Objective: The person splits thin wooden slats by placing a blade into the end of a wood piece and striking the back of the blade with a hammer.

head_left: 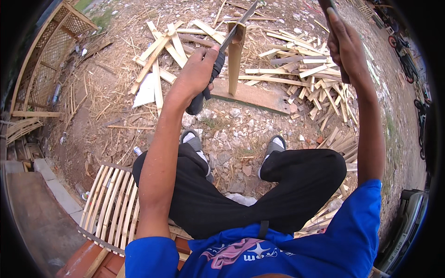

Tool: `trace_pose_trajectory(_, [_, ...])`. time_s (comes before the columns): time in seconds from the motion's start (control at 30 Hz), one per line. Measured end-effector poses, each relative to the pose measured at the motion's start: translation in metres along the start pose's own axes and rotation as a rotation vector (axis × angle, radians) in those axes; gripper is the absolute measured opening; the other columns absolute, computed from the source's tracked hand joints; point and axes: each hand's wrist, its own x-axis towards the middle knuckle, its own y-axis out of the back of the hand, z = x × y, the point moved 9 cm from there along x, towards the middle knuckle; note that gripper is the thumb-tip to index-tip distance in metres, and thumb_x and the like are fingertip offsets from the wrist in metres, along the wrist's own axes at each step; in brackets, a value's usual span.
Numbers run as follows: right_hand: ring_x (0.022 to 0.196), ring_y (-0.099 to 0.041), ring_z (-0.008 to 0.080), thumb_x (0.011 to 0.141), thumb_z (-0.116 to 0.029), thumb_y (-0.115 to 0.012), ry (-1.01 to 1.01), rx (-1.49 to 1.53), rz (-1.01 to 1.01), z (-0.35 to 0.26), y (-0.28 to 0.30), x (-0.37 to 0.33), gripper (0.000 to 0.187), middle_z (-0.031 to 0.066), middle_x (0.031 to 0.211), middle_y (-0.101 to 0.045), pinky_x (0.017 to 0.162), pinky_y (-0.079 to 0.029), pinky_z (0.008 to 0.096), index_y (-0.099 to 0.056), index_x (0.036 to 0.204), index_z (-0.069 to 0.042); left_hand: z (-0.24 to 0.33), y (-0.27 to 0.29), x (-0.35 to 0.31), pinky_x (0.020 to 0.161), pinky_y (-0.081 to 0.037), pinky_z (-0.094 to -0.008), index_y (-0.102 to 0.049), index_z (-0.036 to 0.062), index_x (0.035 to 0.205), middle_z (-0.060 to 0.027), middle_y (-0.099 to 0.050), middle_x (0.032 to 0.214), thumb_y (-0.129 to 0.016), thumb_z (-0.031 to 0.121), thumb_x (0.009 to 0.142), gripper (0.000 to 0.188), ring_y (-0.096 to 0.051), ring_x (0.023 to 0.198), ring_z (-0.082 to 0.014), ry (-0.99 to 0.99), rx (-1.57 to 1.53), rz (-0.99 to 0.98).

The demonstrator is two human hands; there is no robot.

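Note:
My left hand (pixel 197 72) is closed around the black-wrapped handle of a large knife (pixel 218 65). Its long blade slants up and away, lying across the top end of an upright bamboo piece (pixel 235 65); whether it is sunk into the end I cannot tell. The bamboo stands on a flat wooden board (pixel 259 99) on the ground. Raised at the upper right, my right hand (pixel 345 44) grips a dark stick (pixel 327 5), whose upper end runs out of view. The stick is well apart from the knife and bamboo.
Split bamboo strips (pixel 315 69) lie heaped to the right of the board, and more strips (pixel 162 48) at left. A slatted bamboo panel (pixel 111 204) is beside my left leg. A lattice frame (pixel 55 51) stands far left. Stones and litter cover the ground around my feet.

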Motion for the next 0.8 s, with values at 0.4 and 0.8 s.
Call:
trace_pose_trajectory(0.4, [0.065, -0.053, 0.0187, 0.096, -0.06, -0.045, -0.254, -0.41, -0.231, 0.084, -0.065, -0.03, 0.069, 0.0081, 0.069, -0.053, 0.059, -0.042, 0.0349, -0.064, 0.109, 0.005, -0.004, -0.002, -0.001, 0.045, -0.039, -0.0231, -0.052, 0.0039, 0.098, -0.0003, -0.046, 0.069, -0.044, 0.049, 0.1, 0.046, -0.044, 0.05, -0.0071, -0.021, 0.02, -0.006])
trace_pose_trajectory(0.8, [0.044, -0.04, 0.0046, 0.097, -0.061, -0.041, 0.075, -0.239, 0.116, 0.019, -0.03, 0.006, 0.061, -0.0037, 0.059, -0.045, 0.036, -0.031, 0.0234, -0.057, 0.085, -0.004, 0.005, -0.008, -0.004, 0.047, -0.04, -0.0237, -0.053, 0.0028, 0.102, 0.0004, -0.045, 0.07, -0.044, 0.05, 0.099, 0.048, -0.045, 0.05, -0.0082, -0.037, 0.054, -0.053])
